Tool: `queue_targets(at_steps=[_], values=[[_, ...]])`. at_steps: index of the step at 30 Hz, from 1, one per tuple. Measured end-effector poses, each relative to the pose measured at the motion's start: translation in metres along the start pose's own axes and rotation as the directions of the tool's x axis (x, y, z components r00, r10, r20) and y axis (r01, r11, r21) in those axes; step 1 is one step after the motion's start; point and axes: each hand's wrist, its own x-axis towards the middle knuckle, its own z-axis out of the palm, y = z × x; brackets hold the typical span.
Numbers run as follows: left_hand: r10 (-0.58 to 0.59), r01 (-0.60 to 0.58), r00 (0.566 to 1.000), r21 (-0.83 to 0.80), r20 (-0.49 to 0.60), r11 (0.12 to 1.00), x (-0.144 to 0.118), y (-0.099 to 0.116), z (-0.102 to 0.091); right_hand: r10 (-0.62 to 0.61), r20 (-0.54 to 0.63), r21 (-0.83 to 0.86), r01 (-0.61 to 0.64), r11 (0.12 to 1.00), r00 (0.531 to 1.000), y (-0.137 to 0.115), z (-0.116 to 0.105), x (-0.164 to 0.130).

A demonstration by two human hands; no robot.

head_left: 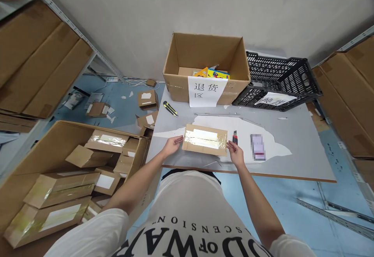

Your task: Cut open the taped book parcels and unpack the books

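A flat cardboard box point(201, 151) with a white label and clear tape is held level between my two hands, over the front part of the table. My left hand point(173, 145) grips its left end, the fingers pointing at the edge. At the right end, my right hand point(236, 155) holds the lower corner. Just beyond the right fingers lies a red and black utility knife point(235, 137). Farther right is a pale purple blurred item point(258, 147) on a sheet of white paper point(276, 146).
A yellow and black utility knife point(170, 109) lies at the table's left. Behind stand an open carton point(177, 87) holding colourful packages and a black crate point(298, 81). On my left, a large carton point(68, 126) holds several parcels. Shelved boxes point(41, 58) flank the table point(306, 144).
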Motion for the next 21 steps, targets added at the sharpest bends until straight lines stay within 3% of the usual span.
queue_targets(at_steps=[5,10,14,21], values=[[0.087,-0.087,0.996,0.097,0.004,0.991,-0.022,-0.014,0.006,-0.109,0.226,-0.155,0.146,0.977,0.968,0.012,0.007,-0.026],[0.094,-0.093,0.996,0.164,-0.002,0.982,-0.027,-0.016,0.019,-0.051,0.185,-0.127,0.075,0.989,0.981,0.008,0.021,-0.033],[0.133,-0.132,0.991,0.222,0.011,0.966,-0.024,-0.014,0.017,-0.031,0.209,-0.067,0.046,0.997,0.977,0.004,0.021,-0.029],[0.231,-0.216,0.973,0.326,-0.006,0.92,-0.017,0.013,0.007,-0.072,0.265,-0.059,0.091,0.994,0.961,-0.02,0.008,-0.011]])
